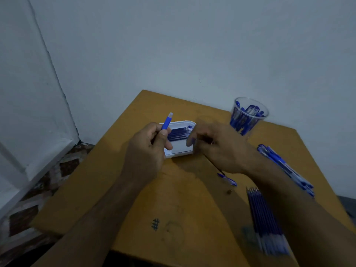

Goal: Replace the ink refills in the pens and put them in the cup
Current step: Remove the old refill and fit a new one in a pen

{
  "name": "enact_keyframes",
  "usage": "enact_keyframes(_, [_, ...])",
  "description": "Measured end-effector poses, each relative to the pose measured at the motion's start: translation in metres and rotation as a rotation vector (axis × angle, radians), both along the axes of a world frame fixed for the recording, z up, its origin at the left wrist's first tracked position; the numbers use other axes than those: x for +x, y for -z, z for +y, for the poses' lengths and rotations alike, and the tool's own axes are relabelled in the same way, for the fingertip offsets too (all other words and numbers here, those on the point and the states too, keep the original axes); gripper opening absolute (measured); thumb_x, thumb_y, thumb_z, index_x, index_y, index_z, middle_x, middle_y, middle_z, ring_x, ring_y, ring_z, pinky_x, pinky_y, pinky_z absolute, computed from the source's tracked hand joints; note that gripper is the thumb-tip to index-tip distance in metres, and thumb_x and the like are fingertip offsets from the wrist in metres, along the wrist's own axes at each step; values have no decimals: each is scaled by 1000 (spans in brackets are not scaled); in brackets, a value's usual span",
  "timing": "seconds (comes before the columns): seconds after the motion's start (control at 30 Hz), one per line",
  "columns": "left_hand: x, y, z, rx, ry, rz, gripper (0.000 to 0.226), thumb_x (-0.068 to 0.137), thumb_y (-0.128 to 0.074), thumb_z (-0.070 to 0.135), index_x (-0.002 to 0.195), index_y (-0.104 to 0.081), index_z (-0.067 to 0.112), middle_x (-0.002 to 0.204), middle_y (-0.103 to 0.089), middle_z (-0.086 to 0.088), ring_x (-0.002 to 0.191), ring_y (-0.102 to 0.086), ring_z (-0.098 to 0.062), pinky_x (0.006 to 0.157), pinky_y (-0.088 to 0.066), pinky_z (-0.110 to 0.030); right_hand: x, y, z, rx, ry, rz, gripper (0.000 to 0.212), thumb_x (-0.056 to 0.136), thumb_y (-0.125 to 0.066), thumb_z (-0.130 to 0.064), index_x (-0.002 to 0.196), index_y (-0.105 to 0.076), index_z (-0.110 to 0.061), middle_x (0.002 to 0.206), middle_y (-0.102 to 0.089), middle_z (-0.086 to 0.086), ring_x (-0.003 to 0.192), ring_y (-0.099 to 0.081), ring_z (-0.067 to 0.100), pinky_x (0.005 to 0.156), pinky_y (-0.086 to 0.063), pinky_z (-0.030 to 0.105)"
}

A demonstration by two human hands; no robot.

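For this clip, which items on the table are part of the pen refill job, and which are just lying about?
Part of the job:
- pen, held in left hand
- right hand, over tray
- tray with refills
- cup of pens
- pens at right
- refills, near right
- pen part

Lying about:
- small brown speck
- hash mark on table

Wooden table (134, 182) (hash mark inked near its front) against a pale wall (173, 45).

Right hand (215, 145) blurred; its grip unreadable.
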State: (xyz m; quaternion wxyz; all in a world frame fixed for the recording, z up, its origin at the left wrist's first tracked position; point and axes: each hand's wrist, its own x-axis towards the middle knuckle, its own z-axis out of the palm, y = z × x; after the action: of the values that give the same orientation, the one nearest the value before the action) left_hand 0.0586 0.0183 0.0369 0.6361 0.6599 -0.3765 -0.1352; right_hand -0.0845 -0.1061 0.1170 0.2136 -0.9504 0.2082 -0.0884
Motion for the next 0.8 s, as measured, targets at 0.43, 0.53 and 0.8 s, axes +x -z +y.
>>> enact_keyframes(0.43, [-80, 15, -21, 142, 361, -45, 17, 104, -52, 20, 99, -68, 17, 74, -69, 0, 58, -55, -2, 63, -45, -28, -111, 45, -6, 267, 373, -481, 9, 90, -72, -25, 96, -78, -27, 83, -66, -10, 73, -62, 3, 66, -49, 16])
enact_keyframes(0.53, [-92, 18, -22, 206, 426, -88, 17, 103, -52, 20, 99, -68, 15, 74, -69, 3, 62, -57, 5, 67, -42, -23, -122, 50, -6, 380, 396, -542, 8, 94, -68, -21, 93, -76, -20, 78, -71, -3, 65, -65, 10, 56, -55, 25])
enact_keyframes(0.8, [-104, 16, -21, 259, 440, -205, 16, 103, -51, 25, 103, -67, 26, 77, -70, 6, 61, -58, 0, 61, -42, -13, -127, 48, -2, 768, 402, -758, 15, 101, -57, -14, 106, -62, -1, 86, -75, 15, 71, -73, 32, 52, -59, 34])
